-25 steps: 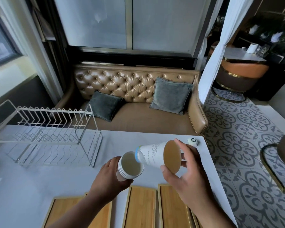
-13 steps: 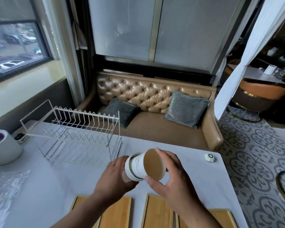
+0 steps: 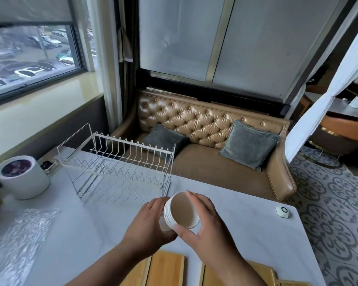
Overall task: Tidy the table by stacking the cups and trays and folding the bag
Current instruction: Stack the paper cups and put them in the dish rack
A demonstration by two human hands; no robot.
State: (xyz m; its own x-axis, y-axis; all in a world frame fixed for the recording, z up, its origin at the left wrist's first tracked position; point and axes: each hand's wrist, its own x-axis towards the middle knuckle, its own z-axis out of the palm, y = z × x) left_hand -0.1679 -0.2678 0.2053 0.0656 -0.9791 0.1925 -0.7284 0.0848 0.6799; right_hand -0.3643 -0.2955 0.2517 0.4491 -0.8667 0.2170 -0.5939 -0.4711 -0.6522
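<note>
Both hands, left (image 3: 151, 221) and right (image 3: 203, 223), clasping nested cups (image 3: 181, 211); likely light, crushable — best held by rims.

The stacked cups (image 3: 181, 211) look like matt white paper with a tan lining. The trays (image 3: 165, 269) show smooth, pale wood grain. The bag (image 3: 19, 240) is crinkled, glossy clear plastic. The table (image 3: 246, 234) is smooth pale stone-look, and the dish rack (image 3: 120, 162) is white-coated wire.

The wooden trays (image 3: 165, 271) are cut off by the bottom edge, and the clear bag (image 3: 15, 240) at lower left is blurred.
</note>
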